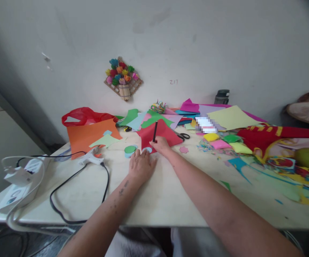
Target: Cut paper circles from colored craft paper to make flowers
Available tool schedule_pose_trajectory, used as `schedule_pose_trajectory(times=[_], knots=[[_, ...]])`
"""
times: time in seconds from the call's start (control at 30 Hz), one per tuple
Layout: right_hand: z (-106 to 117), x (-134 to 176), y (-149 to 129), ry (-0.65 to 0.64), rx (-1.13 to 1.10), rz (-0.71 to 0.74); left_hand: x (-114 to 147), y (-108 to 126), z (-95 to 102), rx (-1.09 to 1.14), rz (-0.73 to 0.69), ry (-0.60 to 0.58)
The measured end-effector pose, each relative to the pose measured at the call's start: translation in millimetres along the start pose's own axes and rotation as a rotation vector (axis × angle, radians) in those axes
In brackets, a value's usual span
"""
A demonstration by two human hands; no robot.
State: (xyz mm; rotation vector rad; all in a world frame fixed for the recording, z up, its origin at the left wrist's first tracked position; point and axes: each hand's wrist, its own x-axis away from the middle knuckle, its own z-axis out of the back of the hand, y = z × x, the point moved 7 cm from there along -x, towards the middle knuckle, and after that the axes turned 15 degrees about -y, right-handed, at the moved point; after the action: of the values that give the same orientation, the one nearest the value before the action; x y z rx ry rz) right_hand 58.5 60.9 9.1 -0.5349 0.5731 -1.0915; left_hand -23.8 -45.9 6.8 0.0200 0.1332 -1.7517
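My right hand [160,145] grips a dark pen [155,132] held nearly upright over a sheet of red paper [158,130]. Palm down, my left hand [141,166] lies with fingers stretched out. Its fingertips touch the near left edge of the red sheet, by a pale blue paper circle [148,150]. Just left of those fingers, a green paper circle [129,150] rests over light blue ones. Right of the red sheet are black-handled scissors [183,136], their blades partly hidden, and a pink paper flower shape [184,150].
A white glue gun [91,158] with a black cord lies left, near a power strip [23,185]. Orange paper [90,134] and a red plastic bag [86,116] are behind it. Coloured packets [221,144], a phone [206,125] and paper scraps cover the right side.
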Motion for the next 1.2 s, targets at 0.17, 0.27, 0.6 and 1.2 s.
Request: schedule_pose_trajectory(times=[0.17, 0.27, 0.6, 1.2], knots=[[0.6, 1.2, 0.3, 0.005, 0.002, -0.006, -0.3, -0.3, -0.8, 0.004, 0.001, 0.005], [0.5, 1.2, 0.7, 0.006, 0.010, -0.010, -0.8, -0.5, -1.4, 0.008, 0.009, -0.008], [-2.6, -0.2, 2.0, -0.007, -0.019, 0.015, -0.1, 0.7, 0.7, 0.013, 0.005, -0.013], [-8.8, 1.5, -1.5, -0.085, -0.105, 0.045, -0.1, 0.0, 0.4, 0.020, 0.000, -0.005]])
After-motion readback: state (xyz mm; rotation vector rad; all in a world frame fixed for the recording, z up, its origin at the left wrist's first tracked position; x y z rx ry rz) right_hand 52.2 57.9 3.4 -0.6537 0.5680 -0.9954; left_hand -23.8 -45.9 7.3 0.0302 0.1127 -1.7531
